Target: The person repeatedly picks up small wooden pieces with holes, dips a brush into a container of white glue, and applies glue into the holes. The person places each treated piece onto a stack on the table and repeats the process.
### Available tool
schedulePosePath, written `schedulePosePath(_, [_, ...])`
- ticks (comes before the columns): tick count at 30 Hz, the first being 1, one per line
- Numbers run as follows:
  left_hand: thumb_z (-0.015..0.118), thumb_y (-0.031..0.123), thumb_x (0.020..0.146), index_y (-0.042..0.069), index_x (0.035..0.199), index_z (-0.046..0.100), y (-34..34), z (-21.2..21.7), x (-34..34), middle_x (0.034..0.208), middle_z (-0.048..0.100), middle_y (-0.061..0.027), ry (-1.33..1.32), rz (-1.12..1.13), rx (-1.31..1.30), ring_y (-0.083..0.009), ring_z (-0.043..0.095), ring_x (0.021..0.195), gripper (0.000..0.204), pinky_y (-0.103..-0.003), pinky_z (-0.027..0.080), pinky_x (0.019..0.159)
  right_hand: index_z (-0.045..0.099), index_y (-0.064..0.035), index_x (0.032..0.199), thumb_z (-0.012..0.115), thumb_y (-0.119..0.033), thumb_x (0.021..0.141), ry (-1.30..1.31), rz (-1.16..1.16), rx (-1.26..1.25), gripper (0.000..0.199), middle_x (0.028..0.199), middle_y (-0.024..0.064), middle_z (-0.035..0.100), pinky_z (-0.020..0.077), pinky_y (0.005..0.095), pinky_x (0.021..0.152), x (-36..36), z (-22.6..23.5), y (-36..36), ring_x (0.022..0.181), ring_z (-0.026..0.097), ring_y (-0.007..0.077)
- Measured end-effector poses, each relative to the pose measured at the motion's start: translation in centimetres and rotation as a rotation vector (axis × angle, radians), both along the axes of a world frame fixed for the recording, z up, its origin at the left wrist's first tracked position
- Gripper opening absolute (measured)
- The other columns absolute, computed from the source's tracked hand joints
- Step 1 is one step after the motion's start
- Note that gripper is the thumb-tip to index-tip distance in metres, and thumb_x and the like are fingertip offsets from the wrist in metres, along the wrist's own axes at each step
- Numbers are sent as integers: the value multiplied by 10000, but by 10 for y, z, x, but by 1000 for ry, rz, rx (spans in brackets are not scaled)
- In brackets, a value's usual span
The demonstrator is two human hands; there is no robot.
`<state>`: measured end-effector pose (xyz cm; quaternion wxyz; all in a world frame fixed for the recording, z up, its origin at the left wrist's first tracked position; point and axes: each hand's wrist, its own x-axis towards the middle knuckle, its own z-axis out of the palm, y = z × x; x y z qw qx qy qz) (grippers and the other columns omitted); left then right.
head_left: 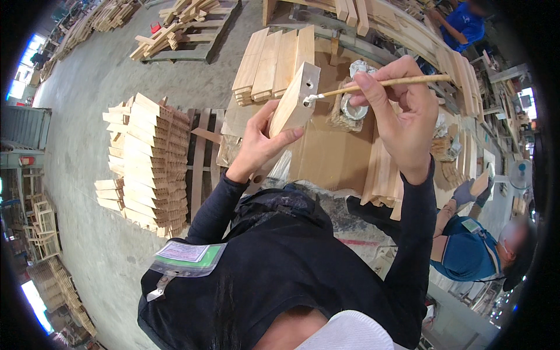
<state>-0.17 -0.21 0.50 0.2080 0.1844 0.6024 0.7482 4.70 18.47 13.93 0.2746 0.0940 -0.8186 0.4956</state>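
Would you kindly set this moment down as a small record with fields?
Setting: woodworking shop, cardboard-covered bench
Left hand: grips a pale wooden block, held up on end
Right hand: holds a thin wooden-handled brush, tip at a hole in the block's end
Nearby: stacked wooden pieces on the left; small container behind the brush
Others: a co-worker at lower right

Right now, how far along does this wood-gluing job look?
Hard to say what is finished. In hand: the left hand holds up a wooden block while the right hand touches a small brush to a hole in its end. A row of flat pieces lies on the cardboard-covered table, and a tall stack of pieces stands to the left; whether either is treated cannot be told.
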Motion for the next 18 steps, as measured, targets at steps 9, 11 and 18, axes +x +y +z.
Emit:
schedulePosePath(9, [773,250,732,-11,1200,504,0,3,-3,1017,603,-65,15,-6,-12,-115,569,924,599,-251,455,805,563,-7,756,651,-62,849,80,-41,-24,140,678,11,578,489,188,542,-3,12,7,605,618,79])
schedulePosePath(11, [773,251,733,-11,1203,503,1,4,-4,1015,603,-64,-21,-14,4,-115,568,923,602,-252,455,803,567,-4,742,653,-64,848,49,-21,-23,148,678,12,576,488,186,538,-7,8,6,607,618,75])
schedulePosePath(18, [767,241,736,-7,1207,499,-2,5,-4,1010,604,-62,7,-28,15,-107,561,921,596,-250,448,806,559,13,746,655,-76,849,17,16,97,166,670,19,585,480,190,513,-17,7,0,588,621,79])
